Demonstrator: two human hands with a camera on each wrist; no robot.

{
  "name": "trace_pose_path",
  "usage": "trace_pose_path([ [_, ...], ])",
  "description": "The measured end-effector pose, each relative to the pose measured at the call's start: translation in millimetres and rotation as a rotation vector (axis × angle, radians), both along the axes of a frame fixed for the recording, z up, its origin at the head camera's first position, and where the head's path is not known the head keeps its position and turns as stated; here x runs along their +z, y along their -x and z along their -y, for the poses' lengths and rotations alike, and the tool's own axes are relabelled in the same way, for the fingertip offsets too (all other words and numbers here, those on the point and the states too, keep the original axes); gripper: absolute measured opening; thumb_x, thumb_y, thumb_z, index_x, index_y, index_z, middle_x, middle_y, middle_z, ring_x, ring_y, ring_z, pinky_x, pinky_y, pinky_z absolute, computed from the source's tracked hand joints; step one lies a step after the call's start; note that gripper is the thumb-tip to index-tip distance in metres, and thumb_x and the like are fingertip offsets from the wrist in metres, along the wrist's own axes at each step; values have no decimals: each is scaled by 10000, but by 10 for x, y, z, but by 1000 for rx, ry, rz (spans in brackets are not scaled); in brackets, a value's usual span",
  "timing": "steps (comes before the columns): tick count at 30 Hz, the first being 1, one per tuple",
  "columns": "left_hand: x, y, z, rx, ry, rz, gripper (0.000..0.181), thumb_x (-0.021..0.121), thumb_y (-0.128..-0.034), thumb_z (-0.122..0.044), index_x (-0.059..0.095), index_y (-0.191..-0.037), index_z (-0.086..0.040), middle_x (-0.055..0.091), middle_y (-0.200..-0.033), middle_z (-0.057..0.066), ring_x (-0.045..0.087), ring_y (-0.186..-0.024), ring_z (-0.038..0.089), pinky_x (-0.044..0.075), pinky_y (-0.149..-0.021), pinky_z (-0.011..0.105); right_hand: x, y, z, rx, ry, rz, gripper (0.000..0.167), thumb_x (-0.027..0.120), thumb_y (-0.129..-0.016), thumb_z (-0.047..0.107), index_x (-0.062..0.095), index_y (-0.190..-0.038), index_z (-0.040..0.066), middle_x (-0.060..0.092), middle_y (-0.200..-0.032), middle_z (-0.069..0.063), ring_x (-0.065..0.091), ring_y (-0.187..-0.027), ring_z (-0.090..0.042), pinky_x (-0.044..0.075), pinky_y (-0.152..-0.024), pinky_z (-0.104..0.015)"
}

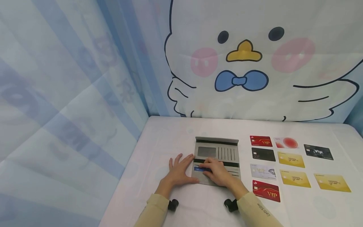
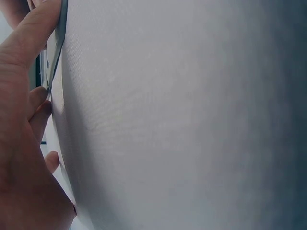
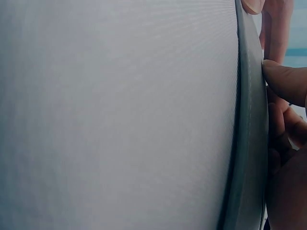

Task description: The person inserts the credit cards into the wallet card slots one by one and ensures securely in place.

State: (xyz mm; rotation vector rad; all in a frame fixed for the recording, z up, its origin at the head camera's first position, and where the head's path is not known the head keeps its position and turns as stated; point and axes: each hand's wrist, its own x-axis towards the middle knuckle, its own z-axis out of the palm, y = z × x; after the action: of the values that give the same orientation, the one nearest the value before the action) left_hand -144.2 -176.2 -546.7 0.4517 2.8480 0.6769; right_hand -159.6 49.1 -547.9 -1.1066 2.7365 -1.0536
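A grey card wallet [image 1: 207, 152] lies unfolded on the table, with several slots and a grey window in its upper part. In its lower part a blue card [image 1: 198, 169] shows as a narrow strip, the rest hidden by the wallet and fingers. My right hand [image 1: 216, 171] holds this card between curled index finger and thumb; the right wrist view shows the thumb touching the wallet. My left hand [image 1: 178, 173] is spread at the wallet's left side, thumb on its lower left edge and fingertips by its upper left edge.
Several cards lie to the right of the wallet: red ones [image 1: 266, 190], gold ones [image 1: 295, 178], dark ones [image 1: 318, 152], a silver one [image 1: 263, 172] and a white one with a red circle [image 1: 290, 142]. A printed curtain [image 1: 241, 104] hangs behind the white table [image 1: 167, 132].
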Motion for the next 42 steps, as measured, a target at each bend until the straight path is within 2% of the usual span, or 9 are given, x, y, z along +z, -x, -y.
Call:
trace_pose_path([
  [17, 17, -20, -6, -12, -20, 16, 1005, 811, -768, -588, 367, -1579, -193, 319, -1629, -31, 116, -1507, 353, -23, -1126, 706, -77, -4, -1, 20, 12, 2, 267, 700, -940, 80, 729, -1205, 86, 590, -1046, 2, 576, -984, -244, 362, -810, -447],
  [20, 23, -22, -9, -13, -27, 25, 1001, 806, -774, -586, 363, -1581, -193, 313, -1631, -32, 107, -1510, 352, -32, -1127, 702, -71, 7, -34, 41, 50, 61, 279, 688, -950, 80, 716, -1227, 64, 597, -1074, -14, 564, -1018, -251, 348, -835, -448],
  [23, 27, -24, -11, -14, -28, 23, 998, 804, -775, -586, 365, -1580, -190, 313, -1631, -30, 108, -1510, 353, -31, -1127, 701, -43, 35, -91, 50, 110, 118, 270, 661, -962, 50, 707, -1227, 33, 633, -1108, -55, 586, -1050, -282, 418, -899, -495],
  [27, 25, -21, -9, -13, -29, 19, 997, 805, -775, -584, 368, -1578, -186, 316, -1630, -28, 109, -1509, 355, -30, -1130, 697, 17, 83, -161, 15, 160, 171, 251, 594, -984, 0, 708, -1207, 10, 670, -1191, -136, 608, -1141, -367, 473, -971, -568],
  [31, 25, -18, -12, -11, -24, 17, 997, 800, -777, -589, 364, -1580, -190, 313, -1631, -29, 106, -1510, 352, -30, -1132, 693, 72, 117, -213, -8, 184, 222, 254, 545, -1005, -11, 713, -1195, 9, 661, -1238, -163, 580, -1199, -406, 439, -1013, -594],
  [36, 27, -12, -22, -13, -28, 22, 998, 799, -775, -592, 364, -1581, -196, 313, -1632, -35, 103, -1512, 349, -36, -1134, 689, 109, 134, -319, -43, 205, 247, 251, 542, -1015, -1, 708, -1203, 8, 666, -1214, -130, 603, -1158, -358, 457, -1001, -576],
  [42, -2, -4, -6, 10, -7, 21, 1013, 791, -765, -622, 353, -1586, -220, 302, -1635, -56, 87, -1517, 332, -44, -1146, 667, 149, 151, -464, -67, 197, 220, 254, 578, -1005, 20, 691, -1232, 4, 674, -1188, -99, 620, -1107, -315, 471, -989, -568],
])
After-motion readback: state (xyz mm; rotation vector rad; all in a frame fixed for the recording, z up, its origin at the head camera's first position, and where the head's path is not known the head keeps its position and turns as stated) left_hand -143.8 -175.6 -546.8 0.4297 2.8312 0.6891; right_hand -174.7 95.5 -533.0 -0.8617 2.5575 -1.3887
